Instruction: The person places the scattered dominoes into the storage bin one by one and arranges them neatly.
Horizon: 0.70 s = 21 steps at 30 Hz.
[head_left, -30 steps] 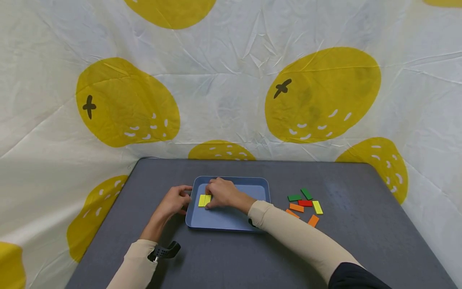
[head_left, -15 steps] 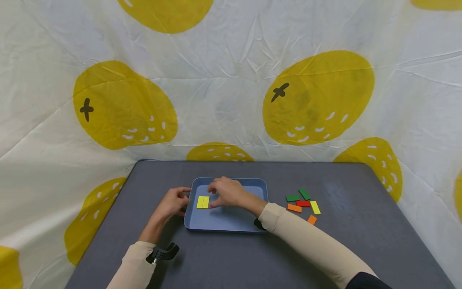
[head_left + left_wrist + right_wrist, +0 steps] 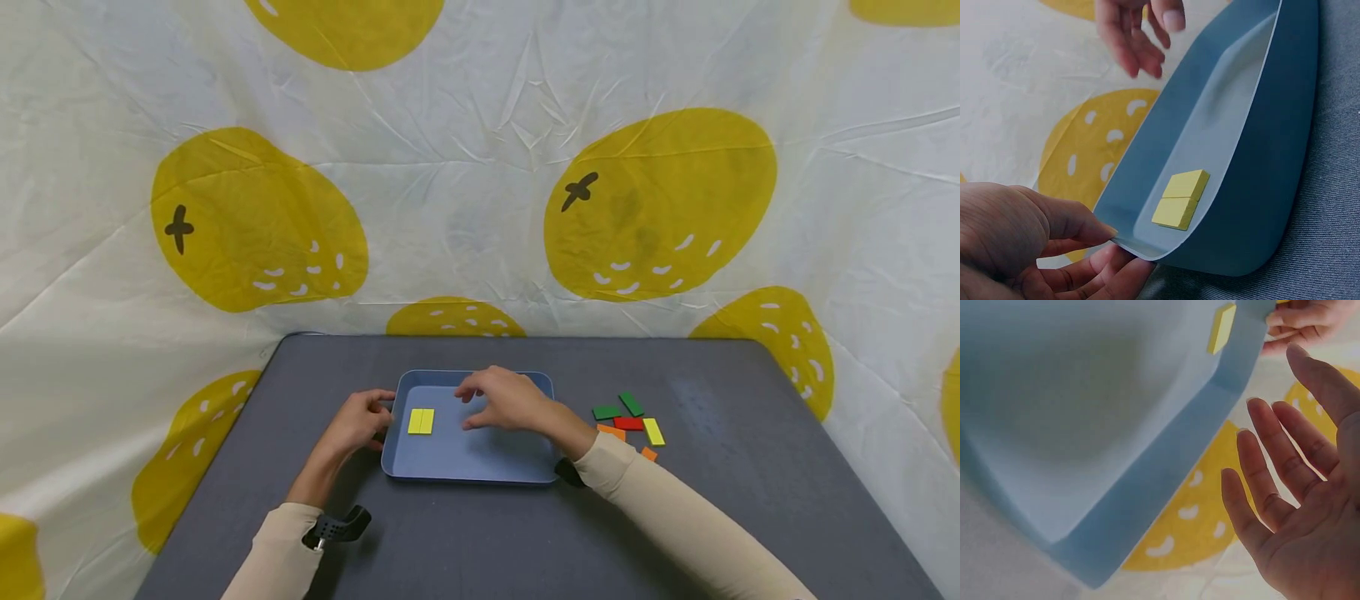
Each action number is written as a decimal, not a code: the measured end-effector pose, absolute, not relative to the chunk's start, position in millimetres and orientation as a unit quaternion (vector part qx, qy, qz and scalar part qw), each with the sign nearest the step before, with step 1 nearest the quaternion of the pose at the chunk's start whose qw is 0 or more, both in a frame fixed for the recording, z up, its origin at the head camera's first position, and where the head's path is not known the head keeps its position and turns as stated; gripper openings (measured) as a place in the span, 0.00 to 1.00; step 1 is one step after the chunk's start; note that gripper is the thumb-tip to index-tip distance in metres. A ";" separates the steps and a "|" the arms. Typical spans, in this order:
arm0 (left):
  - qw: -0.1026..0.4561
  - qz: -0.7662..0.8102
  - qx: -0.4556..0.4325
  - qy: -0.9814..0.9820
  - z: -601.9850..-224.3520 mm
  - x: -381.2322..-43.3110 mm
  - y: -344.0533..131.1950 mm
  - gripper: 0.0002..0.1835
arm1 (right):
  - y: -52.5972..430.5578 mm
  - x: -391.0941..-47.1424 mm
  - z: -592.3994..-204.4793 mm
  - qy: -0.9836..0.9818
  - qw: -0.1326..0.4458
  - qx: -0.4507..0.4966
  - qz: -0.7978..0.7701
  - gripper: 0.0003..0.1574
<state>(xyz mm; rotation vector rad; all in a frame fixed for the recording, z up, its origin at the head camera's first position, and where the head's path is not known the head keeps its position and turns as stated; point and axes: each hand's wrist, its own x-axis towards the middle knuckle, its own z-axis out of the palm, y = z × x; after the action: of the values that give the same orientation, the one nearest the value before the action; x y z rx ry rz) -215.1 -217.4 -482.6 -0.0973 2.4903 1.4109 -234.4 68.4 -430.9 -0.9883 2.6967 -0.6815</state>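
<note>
Two flat yellow blocks [image 3: 421, 421] lie side by side, long edges together, near the left end of a shallow blue tray [image 3: 480, 465]. My left hand [image 3: 362, 421] pinches the tray's left rim, thumb on the rim and fingers on the outer side in the left wrist view. Over the middle of the tray hovers my right hand [image 3: 513, 400], its fingers spread and slightly bent, with nothing in them. The right wrist view shows that open palm [image 3: 1310, 519], apart from the one yellow block [image 3: 1221, 328] visible there.
Right of the tray, loose flat blocks lie on the grey table [image 3: 465, 542]: two green blocks [image 3: 632, 404], a red block [image 3: 628, 423], a yellow block [image 3: 654, 432] and orange blocks [image 3: 611, 432], partly hidden by the right sleeve. A lemon-patterned cloth [image 3: 465, 208] hangs behind.
My right hand has let go of the right-hand yellow block, opened its fingers and moved right across the tray. The left hand stays at the rim.
</note>
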 end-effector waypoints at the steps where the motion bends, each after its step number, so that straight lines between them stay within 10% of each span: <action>1: 0.139 0.489 -0.036 0.860 -482.8 -215.3 -217.3 0.27 | 72.5 -233.7 -430.1 0.908 0.092 -0.334 -0.236 0.28; 21: 0.141 0.488 -0.041 0.860 -486.0 -215.7 -219.0 0.26 | 136.5 -215.3 -420.5 0.911 0.061 -0.306 -0.269 0.25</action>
<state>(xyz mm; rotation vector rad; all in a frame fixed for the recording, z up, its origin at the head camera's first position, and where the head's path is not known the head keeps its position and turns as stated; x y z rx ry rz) -215.7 -219.0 -486.0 -0.1188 2.4845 1.4103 -215.3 136.5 -420.5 -0.9246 2.7564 -0.8131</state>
